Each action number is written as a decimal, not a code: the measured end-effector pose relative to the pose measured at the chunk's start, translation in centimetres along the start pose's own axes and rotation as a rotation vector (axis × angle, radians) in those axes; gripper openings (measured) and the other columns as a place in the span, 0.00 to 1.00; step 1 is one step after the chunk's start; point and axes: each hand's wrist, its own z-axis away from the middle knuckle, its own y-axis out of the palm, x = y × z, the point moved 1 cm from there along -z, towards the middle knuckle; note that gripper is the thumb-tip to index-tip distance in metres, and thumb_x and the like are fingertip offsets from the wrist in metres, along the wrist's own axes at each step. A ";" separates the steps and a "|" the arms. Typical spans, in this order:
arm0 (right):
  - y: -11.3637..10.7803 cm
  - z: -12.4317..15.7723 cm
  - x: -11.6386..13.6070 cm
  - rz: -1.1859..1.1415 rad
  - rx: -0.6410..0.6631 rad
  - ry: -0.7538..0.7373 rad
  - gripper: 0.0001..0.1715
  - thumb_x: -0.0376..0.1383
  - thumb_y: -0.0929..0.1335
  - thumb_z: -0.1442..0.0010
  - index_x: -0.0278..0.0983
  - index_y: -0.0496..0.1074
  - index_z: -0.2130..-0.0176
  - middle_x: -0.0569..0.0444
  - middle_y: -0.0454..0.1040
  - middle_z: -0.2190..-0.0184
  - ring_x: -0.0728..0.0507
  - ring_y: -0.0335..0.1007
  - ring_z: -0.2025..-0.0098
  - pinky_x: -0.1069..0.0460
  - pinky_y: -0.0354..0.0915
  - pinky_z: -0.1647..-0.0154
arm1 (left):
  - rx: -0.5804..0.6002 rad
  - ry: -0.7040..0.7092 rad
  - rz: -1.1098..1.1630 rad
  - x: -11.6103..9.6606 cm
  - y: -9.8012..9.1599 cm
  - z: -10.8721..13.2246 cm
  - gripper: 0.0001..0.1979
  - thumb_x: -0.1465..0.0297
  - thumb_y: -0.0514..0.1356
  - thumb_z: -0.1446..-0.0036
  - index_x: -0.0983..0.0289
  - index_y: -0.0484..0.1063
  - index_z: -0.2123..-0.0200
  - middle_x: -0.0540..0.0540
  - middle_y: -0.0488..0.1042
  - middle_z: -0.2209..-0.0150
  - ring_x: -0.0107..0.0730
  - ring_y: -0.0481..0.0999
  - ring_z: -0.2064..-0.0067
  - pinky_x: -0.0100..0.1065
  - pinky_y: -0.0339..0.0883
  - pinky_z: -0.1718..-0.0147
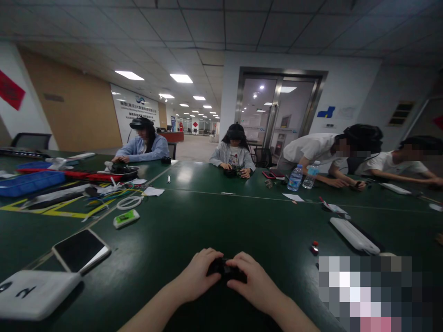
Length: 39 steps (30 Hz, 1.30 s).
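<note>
Low in the middle of the head view, a small black object (227, 271) lies between my hands at the dark green table. Its kind is hard to make out against the dark surface. My left hand (200, 273) grips its left end, thumb in front and fingers curled over the back. From the other side my right hand (252, 279) is closed on its right end, with the thumb along the near side. My fingers hide much of the object.
A phone (82, 249), a white box-shaped device (38, 293) and a green-and-white packet (126, 218) lie left. Right are a white power-bank-like block (355, 235) and a small red-topped item (314, 248). Two water bottles (295, 177) stand farther back. Several people sit around the table.
</note>
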 end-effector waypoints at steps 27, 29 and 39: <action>-2.8 -0.6 -7.6 -1.059 -0.769 0.551 0.13 0.43 0.71 0.52 0.40 0.69 0.66 0.56 0.72 0.71 0.48 0.69 0.73 0.54 0.67 0.76 | 0.112 -0.027 0.058 -1.0 -0.9 0.4 0.25 0.67 0.57 0.47 0.56 0.62 0.45 0.53 0.65 0.46 0.37 0.62 0.46 0.41 0.54 0.45; -2.9 -0.5 -7.5 -1.090 -0.772 0.568 0.13 0.42 0.71 0.51 0.40 0.69 0.65 0.56 0.72 0.70 0.48 0.69 0.72 0.55 0.67 0.76 | 0.112 -0.027 0.057 -1.2 -1.1 0.5 0.24 0.67 0.58 0.47 0.56 0.63 0.45 0.53 0.65 0.46 0.37 0.62 0.46 0.40 0.53 0.45; -2.9 -0.4 -8.0 -1.050 -0.757 0.560 0.15 0.40 0.71 0.52 0.41 0.69 0.63 0.57 0.73 0.70 0.47 0.71 0.71 0.54 0.67 0.74 | 0.108 -0.020 0.042 -1.1 -0.9 0.5 0.24 0.66 0.58 0.48 0.56 0.63 0.45 0.53 0.64 0.45 0.39 0.61 0.45 0.41 0.52 0.44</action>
